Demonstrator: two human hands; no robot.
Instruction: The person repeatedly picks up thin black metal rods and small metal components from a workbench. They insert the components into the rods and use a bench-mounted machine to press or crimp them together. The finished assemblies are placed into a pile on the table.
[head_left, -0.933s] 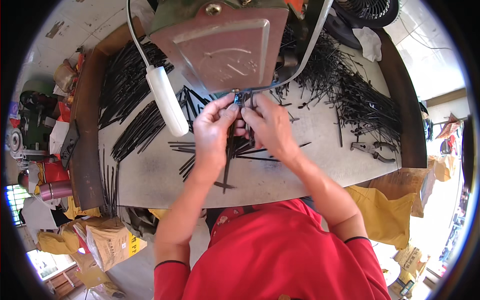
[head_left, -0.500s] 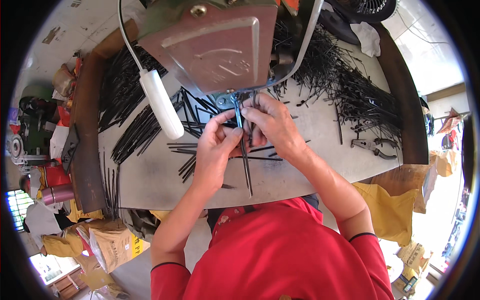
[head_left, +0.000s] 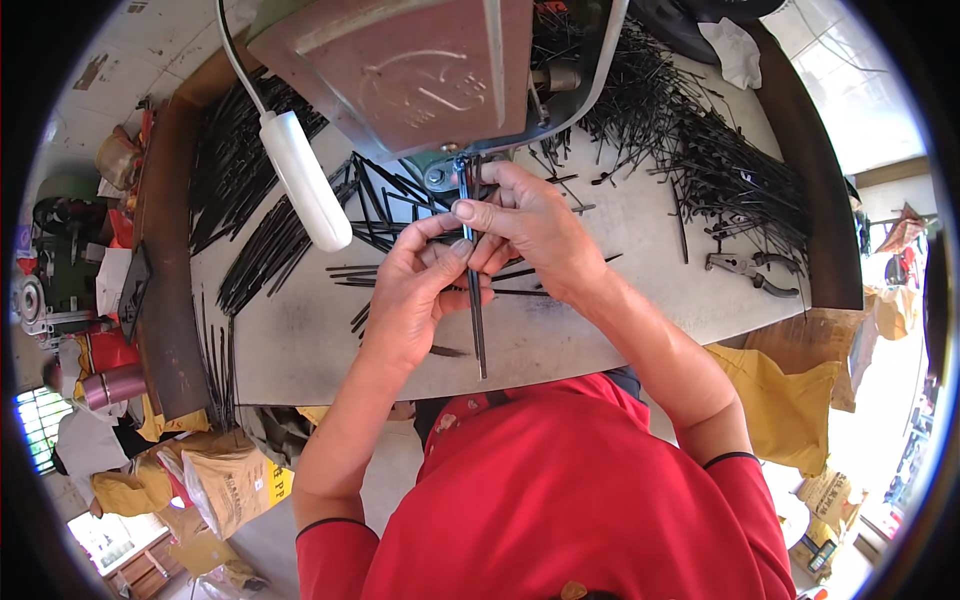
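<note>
In front of the machine head, my left hand (head_left: 412, 290) is closed, thumb and forefinger pinching a thin black strip (head_left: 477, 325). The strip's lower end points toward me, and its upper end reaches up under the machine's green-and-brown head (head_left: 410, 80). My right hand (head_left: 535, 225) is closed on the upper part of the same strip, thumb on top and other fingers curled beneath. Its fingertips lie close to the metal working part (head_left: 440, 175) at the machine's base. Several more black strips (head_left: 372, 275) lie on the pale table (head_left: 290, 365) behind and beside my hands.
Bundles of black strips (head_left: 265, 245) cover the table's left side. A large tangled heap of thin black pieces (head_left: 730, 180) fills the back right. Pliers (head_left: 755, 270) lie near the right edge. A white lamp (head_left: 305, 180) hangs left of the machine. Dark raised boards (head_left: 835, 220) border the table.
The view has shifted slightly, so the machine appears higher and farther left. Both hands keep their hold on the strip, which now stands a little more upright.
</note>
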